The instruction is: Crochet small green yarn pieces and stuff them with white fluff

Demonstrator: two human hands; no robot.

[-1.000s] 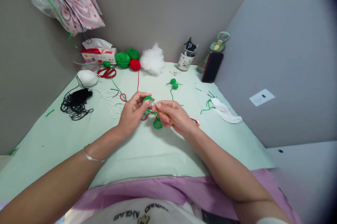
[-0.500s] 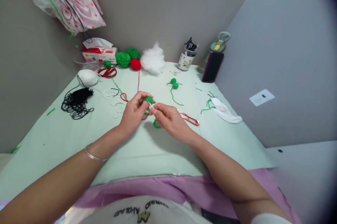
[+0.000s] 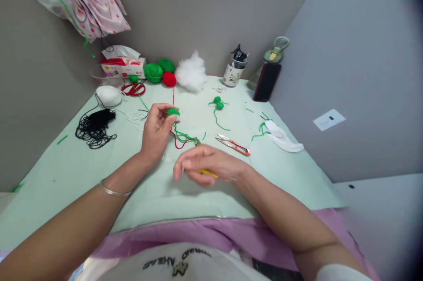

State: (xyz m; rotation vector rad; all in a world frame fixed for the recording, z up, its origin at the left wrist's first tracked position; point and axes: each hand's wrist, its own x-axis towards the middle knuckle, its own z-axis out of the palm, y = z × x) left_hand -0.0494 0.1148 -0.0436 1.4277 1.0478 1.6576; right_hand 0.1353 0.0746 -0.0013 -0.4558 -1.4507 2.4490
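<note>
My left hand (image 3: pixel 158 127) pinches a small green and white crochet piece (image 3: pixel 173 113) between thumb and fingers, held above the table. Green and red yarn strands (image 3: pixel 183 137) trail from below it toward the right. Apart from the piece and nearer to me, my right hand (image 3: pixel 206 164) is curled around a crochet hook with a yellow handle (image 3: pixel 209 172); its metal tip is hidden. Orange-handled thread snips (image 3: pixel 234 144) lie on the table just beyond my right hand.
Along the back stand a tissue box (image 3: pixel 123 68), green yarn balls (image 3: pixel 153 72), a red yarn ball (image 3: pixel 169 79), white stuffing (image 3: pixel 191 72), a pen cup (image 3: pixel 234 73) and a phone (image 3: pixel 267 82). Black yarn (image 3: pixel 96 127) and red scissors (image 3: pixel 133 90) lie left, small green balls (image 3: pixel 218 104) centre.
My right hand has pulled away from the crochet piece, back toward me, with the hook in its grasp. My left hand has shifted left and slightly up with the piece. The snips are fully uncovered.
</note>
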